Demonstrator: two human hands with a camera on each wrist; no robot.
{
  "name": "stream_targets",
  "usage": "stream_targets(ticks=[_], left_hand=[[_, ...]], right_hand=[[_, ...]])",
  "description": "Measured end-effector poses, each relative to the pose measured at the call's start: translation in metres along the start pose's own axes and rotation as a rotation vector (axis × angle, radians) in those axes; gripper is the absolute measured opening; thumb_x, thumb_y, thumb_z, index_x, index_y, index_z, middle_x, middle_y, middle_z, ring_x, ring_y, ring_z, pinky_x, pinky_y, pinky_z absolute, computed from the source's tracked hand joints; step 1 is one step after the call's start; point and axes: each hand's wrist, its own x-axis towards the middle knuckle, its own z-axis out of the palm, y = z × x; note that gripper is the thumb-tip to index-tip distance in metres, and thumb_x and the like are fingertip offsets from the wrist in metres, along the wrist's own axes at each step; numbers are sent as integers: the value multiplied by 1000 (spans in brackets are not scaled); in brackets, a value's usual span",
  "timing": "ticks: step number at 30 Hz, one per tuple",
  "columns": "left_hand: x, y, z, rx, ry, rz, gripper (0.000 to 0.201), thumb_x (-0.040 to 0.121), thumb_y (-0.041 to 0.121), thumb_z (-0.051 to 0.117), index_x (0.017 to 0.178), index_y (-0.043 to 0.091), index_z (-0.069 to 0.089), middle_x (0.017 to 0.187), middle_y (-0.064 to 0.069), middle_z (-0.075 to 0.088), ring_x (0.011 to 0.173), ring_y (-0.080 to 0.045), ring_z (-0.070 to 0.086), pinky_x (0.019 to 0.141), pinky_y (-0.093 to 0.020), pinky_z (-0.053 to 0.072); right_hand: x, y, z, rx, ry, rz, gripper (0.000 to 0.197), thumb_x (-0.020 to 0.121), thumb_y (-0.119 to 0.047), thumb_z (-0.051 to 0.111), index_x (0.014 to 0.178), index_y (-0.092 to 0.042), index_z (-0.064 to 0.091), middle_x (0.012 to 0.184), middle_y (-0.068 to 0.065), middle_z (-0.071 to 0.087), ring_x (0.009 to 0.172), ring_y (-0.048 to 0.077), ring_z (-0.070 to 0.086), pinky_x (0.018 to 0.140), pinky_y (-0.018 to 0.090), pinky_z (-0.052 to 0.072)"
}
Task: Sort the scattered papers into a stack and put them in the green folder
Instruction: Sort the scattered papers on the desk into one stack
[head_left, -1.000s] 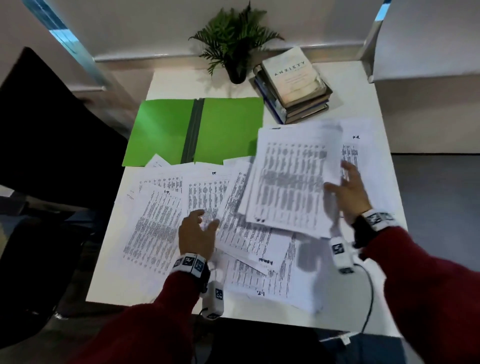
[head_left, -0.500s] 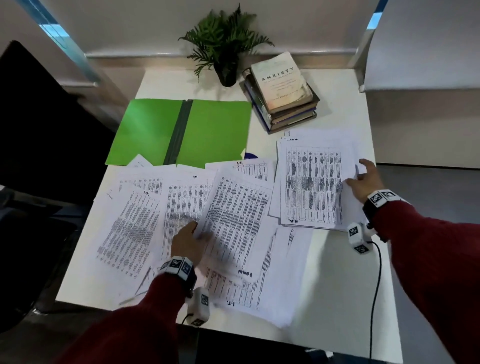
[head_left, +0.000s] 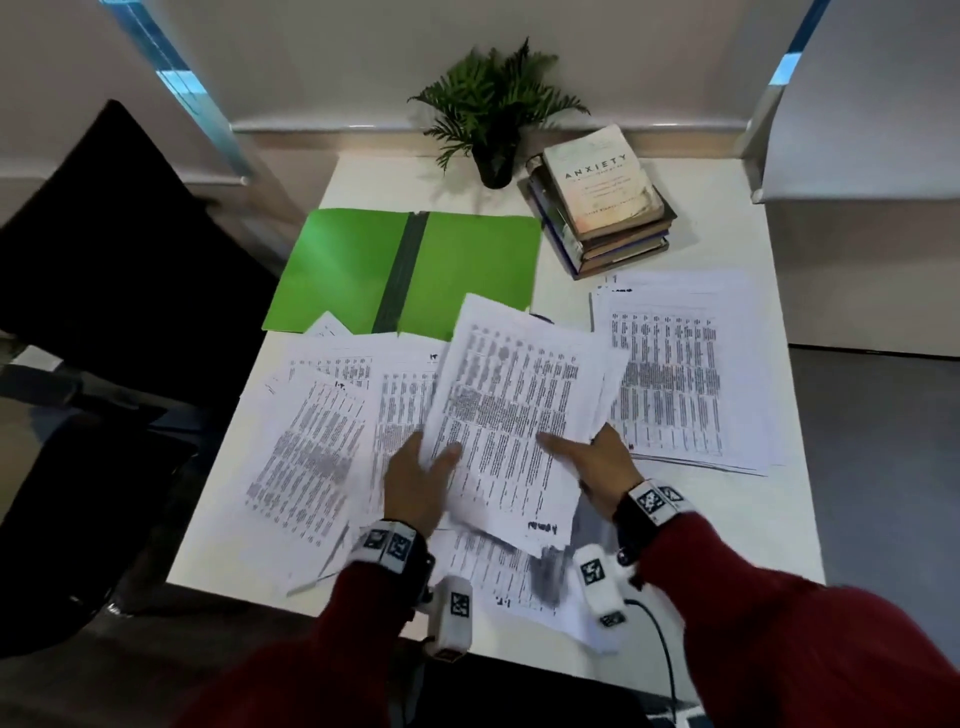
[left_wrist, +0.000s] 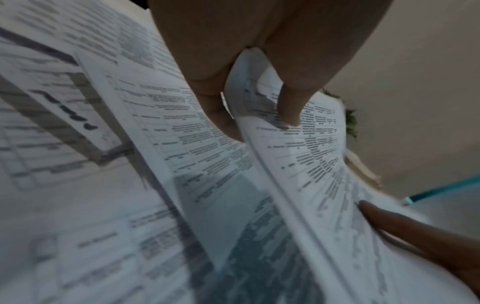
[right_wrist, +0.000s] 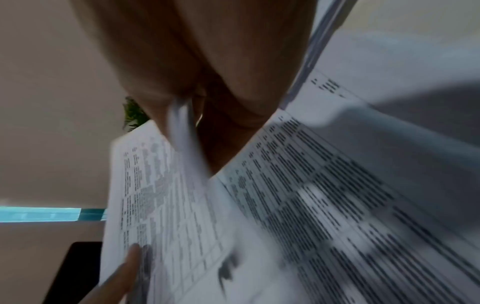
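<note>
A few printed sheets (head_left: 511, 410) are lifted above the table's middle. My left hand (head_left: 423, 470) pinches their lower left edge, thumb on top; the left wrist view shows the held sheets (left_wrist: 306, 164) bent between thumb and fingers. My right hand (head_left: 592, 457) pinches the lower right edge, and the right wrist view shows the sheets (right_wrist: 182, 131) between thumb and fingers. A rough stack of papers (head_left: 675, 374) lies on the right. More loose sheets (head_left: 317, 441) cover the table's left and front. The green folder (head_left: 457, 260) lies open and flat behind them.
Behind the stack on the right is a pile of books (head_left: 602, 202), with a potted fern (head_left: 493, 119) to its left against the wall. A black chair (head_left: 104, 270) stands left of the white table (head_left: 737, 525). A cable (head_left: 662, 644) hangs over the front edge.
My right hand left the stack on the right and came to the middle. Both hands now hold a few sheets lifted off the table; the left hand earlier lay on the loose papers.
</note>
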Motion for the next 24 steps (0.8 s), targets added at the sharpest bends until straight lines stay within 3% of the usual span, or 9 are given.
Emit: stream_targets(ticks=[1, 4, 8, 13, 17, 19, 21, 22, 24], left_hand=[[7, -7, -2, 37, 2, -21, 31, 93, 47, 68, 106, 20, 60, 98, 6, 63, 86, -13, 57, 83, -31, 42], [39, -37, -20, 229, 139, -236, 75, 86, 64, 69, 140, 17, 48, 138, -19, 55, 127, -37, 52, 101, -49, 46], [61, -56, -44, 507, 125, -439, 100, 71, 72, 78, 142, 12, 40, 144, -22, 40, 136, -41, 39, 108, -58, 37], [69, -57, -51, 399, 22, -268, 80, 91, 50, 71, 154, 11, 40, 155, -17, 48, 141, -40, 46, 118, -58, 32], [63, -35, -86, 174, 207, -96, 54, 100, 33, 66, 140, -1, 54, 132, -22, 64, 120, -38, 61, 100, -36, 41], [71, -28, -113, 17, 303, -1, 63, 96, 41, 69, 137, -4, 56, 120, -16, 65, 114, -31, 61, 100, -39, 46], [74, -18, -141, -42, 352, 99, 68, 93, 48, 71, 136, -4, 58, 132, -18, 65, 121, -31, 62, 107, -44, 48], [73, -12, -150, -74, 351, 131, 57, 94, 40, 72, 130, -3, 61, 132, -11, 67, 117, -26, 64, 104, -41, 50], [66, -3, -158, -145, 280, 141, 21, 98, 26, 70, 111, 10, 67, 112, 27, 69, 93, -1, 62, 92, -25, 47]], right_hand=[[1, 9, 5, -36, 72, 1, 24, 83, -26, 86, 94, -13, 68, 81, -14, 75, 69, -2, 68, 74, 29, 54], [3, 29, 9, -63, 194, 40, 44, 79, -22, 88, 112, -2, 68, 99, 9, 77, 89, 27, 74, 76, 32, 56], [-2, 46, 5, -46, 282, 138, 38, 77, -11, 87, 108, 0, 68, 94, 15, 76, 84, 31, 72, 77, 37, 58], [-14, 54, 8, -58, 319, 168, 22, 82, -4, 80, 95, -8, 63, 85, 11, 70, 75, 26, 64, 64, 29, 51], [-20, 62, 18, -82, 320, 172, 36, 80, -5, 83, 111, -4, 65, 99, 13, 72, 86, 29, 67, 83, 40, 54], [-18, 65, 26, -109, 291, 182, 46, 77, -7, 86, 118, -4, 66, 106, 13, 74, 96, 32, 69, 90, 45, 56], [-18, 64, 36, -124, 262, 177, 49, 76, -6, 86, 120, -7, 66, 108, 10, 74, 101, 33, 70, 96, 52, 55], [-16, 65, 40, -136, 259, 183, 48, 76, -5, 85, 120, -9, 66, 108, 9, 74, 102, 33, 69, 98, 53, 55], [-14, 64, 49, -149, 239, 169, 47, 77, -6, 84, 120, -10, 64, 109, 7, 73, 105, 33, 69, 100, 53, 54]])
